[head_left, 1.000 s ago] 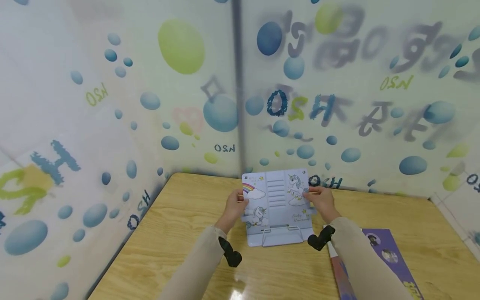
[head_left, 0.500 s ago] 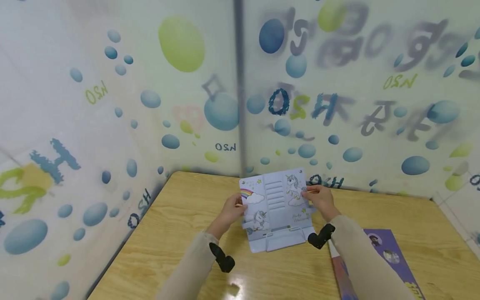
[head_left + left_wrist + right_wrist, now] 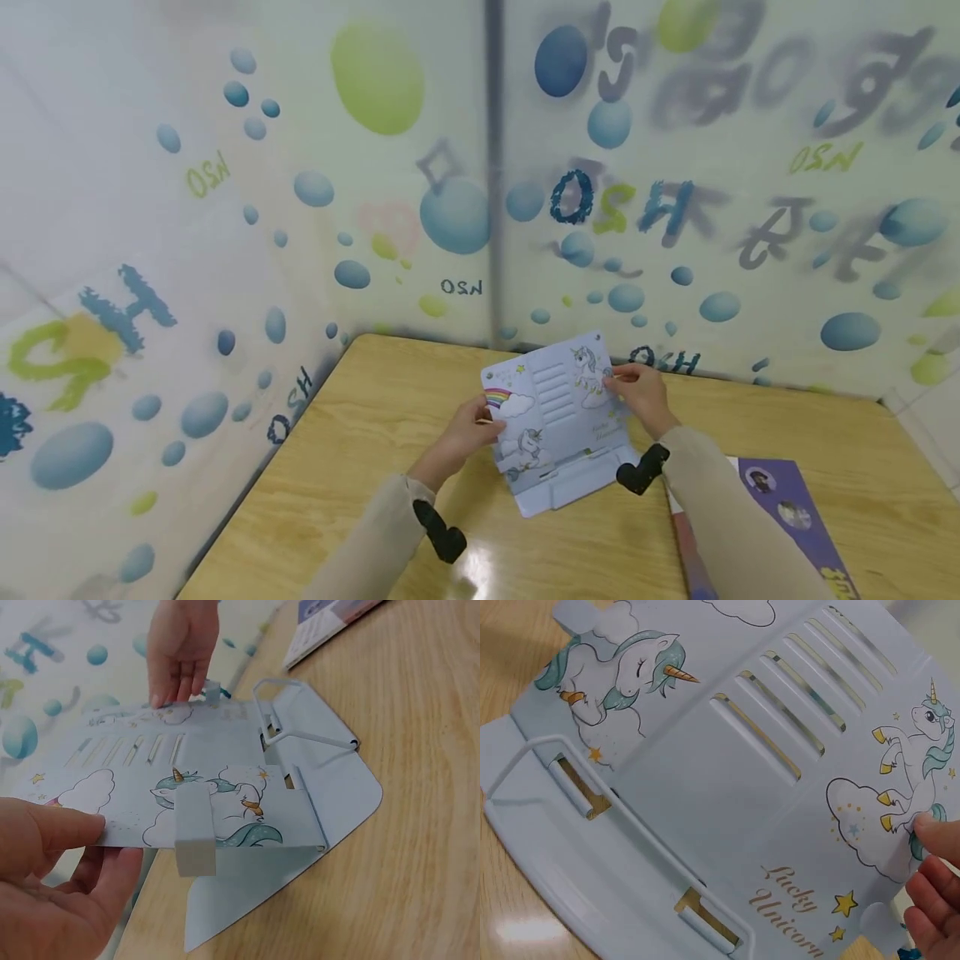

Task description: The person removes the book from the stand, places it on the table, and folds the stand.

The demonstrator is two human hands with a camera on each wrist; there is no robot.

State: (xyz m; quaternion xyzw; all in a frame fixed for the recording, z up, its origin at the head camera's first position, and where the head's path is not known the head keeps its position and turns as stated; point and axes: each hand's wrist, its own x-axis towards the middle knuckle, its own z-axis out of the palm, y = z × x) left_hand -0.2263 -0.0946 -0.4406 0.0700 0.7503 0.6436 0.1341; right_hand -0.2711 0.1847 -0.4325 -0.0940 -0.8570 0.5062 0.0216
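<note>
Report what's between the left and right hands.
The unicorn-printed stand spans from left hand to right hand, each pinching an opposite side edge; head view.

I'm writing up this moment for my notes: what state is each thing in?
Unicorn stand: tilted, held at both sides
Ledge: folded out at an angle
Left hand: pinching one edge
Right hand: pinching the opposite edge
Purple book: flat on table, partly hidden by sleeve

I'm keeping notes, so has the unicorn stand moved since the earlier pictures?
Yes, the stand turned: its left side swung away from the table's back edge.
</note>
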